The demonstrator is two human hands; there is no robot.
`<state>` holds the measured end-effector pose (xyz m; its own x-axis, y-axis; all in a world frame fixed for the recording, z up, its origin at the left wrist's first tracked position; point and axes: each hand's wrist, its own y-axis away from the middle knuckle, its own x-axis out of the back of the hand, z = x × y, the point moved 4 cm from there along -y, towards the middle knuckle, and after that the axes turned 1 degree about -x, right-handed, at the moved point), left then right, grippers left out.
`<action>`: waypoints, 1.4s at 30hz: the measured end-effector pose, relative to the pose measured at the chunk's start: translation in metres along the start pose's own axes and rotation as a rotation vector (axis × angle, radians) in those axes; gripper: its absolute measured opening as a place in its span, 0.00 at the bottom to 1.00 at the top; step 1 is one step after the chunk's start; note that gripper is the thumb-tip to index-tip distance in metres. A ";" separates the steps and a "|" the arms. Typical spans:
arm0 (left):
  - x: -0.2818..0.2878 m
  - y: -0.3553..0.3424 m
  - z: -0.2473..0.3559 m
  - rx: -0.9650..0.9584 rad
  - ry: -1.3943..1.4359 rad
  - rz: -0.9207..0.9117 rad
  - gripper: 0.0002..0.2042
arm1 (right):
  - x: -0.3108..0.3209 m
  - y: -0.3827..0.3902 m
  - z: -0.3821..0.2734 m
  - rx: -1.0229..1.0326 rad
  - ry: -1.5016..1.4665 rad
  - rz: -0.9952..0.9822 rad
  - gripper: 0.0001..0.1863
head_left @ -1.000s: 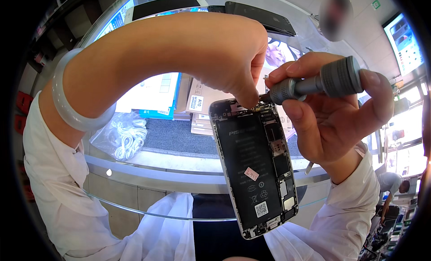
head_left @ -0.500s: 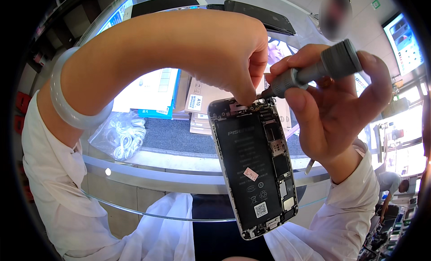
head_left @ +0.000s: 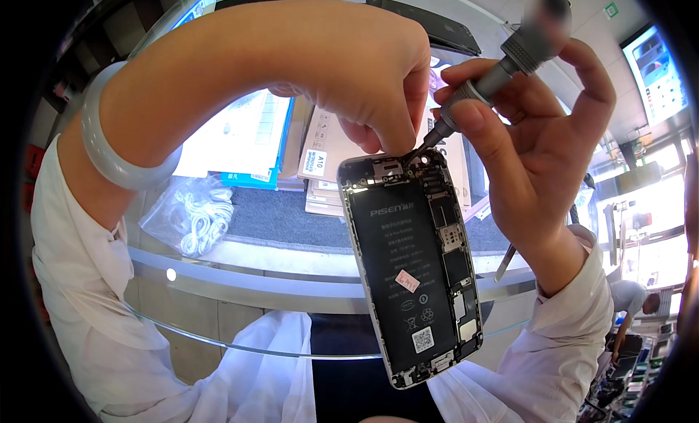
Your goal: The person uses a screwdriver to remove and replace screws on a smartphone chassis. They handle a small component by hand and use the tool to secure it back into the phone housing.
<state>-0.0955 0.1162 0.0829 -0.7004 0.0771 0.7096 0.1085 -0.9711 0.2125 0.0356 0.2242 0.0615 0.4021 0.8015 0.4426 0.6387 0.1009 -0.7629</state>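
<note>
An opened phone [head_left: 397, 241] with a black battery, small stickers and exposed boards along its right side is tilted in front of me. My left hand [head_left: 375, 84] is curled just over its top edge, the thumb close to the bit; what its fingers hold, if anything, is hidden. My right hand [head_left: 542, 150] grips a grey metal screwdriver [head_left: 495, 77], slanted down so that its thin tip reaches the top of the phone's inside.
Beyond are a dark phone [head_left: 426, 26], stacked flat boxes [head_left: 324, 139], a blue-edged package [head_left: 247, 177] and bagged white cables [head_left: 196, 212] on a glass counter [head_left: 218, 259]. A person [head_left: 633, 299] bends at the far right; a screen [head_left: 652, 73] glows upper right.
My right hand has raised the screwdriver's back end, so it slants more steeply. My left hand has moved up slightly, uncovering more of the phone's top.
</note>
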 end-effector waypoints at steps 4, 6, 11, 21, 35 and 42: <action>0.001 -0.001 -0.001 0.007 -0.015 0.009 0.07 | 0.002 -0.001 -0.007 0.059 0.174 -0.125 0.39; 0.002 0.000 -0.002 0.022 -0.066 0.007 0.07 | 0.004 0.000 -0.010 0.062 0.191 -0.137 0.39; -0.003 0.001 -0.001 -0.028 0.036 0.025 0.07 | 0.005 0.000 -0.009 0.105 0.094 -0.030 0.39; -0.004 0.000 -0.006 -0.079 0.052 0.006 0.09 | -0.002 -0.004 -0.030 0.066 -0.019 -0.118 0.41; -0.005 0.001 -0.001 -0.137 -0.012 -0.055 0.07 | -0.003 -0.010 -0.030 0.227 0.192 -0.213 0.42; -0.003 0.003 -0.002 -0.139 -0.023 -0.060 0.08 | 0.000 0.002 -0.011 0.187 0.094 -0.132 0.41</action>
<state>-0.0943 0.1131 0.0799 -0.6861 0.1391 0.7141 -0.0324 -0.9864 0.1610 0.0441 0.2177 0.0654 0.3875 0.7168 0.5797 0.5609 0.3157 -0.7653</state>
